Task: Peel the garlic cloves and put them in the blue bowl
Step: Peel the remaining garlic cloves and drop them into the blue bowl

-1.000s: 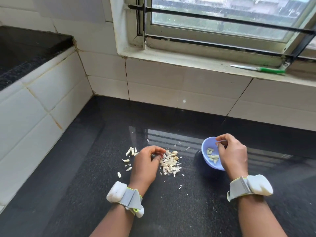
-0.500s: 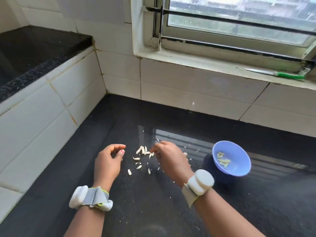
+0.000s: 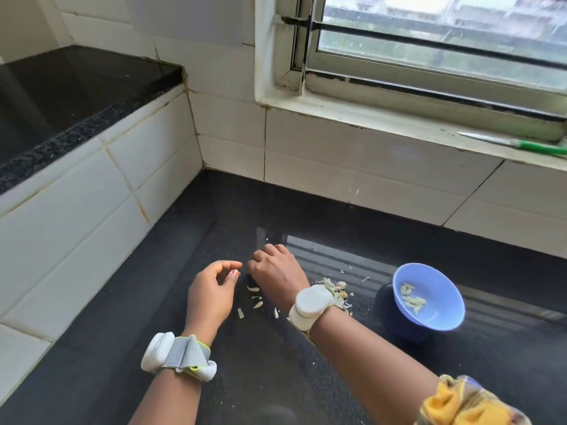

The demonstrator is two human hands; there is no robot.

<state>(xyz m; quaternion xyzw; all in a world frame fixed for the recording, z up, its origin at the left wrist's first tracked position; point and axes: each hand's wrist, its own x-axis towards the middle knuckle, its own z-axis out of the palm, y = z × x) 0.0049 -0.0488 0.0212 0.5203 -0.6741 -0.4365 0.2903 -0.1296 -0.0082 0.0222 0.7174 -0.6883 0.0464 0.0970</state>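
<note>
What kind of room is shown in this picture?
Most likely a home kitchen: a dark stone countertop, white tiled walls, and a knife on the window sill.

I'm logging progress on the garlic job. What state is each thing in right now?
blue bowl: upright on the counter, several peeled cloves inside.
unpeeled cloves: loose on the counter between the hands.
peel pile: heaped behind the right wrist.
left hand: loosely curled, holding nothing.
right hand: fingers curled down; contents hidden.
knife: lying on the sill.
</note>
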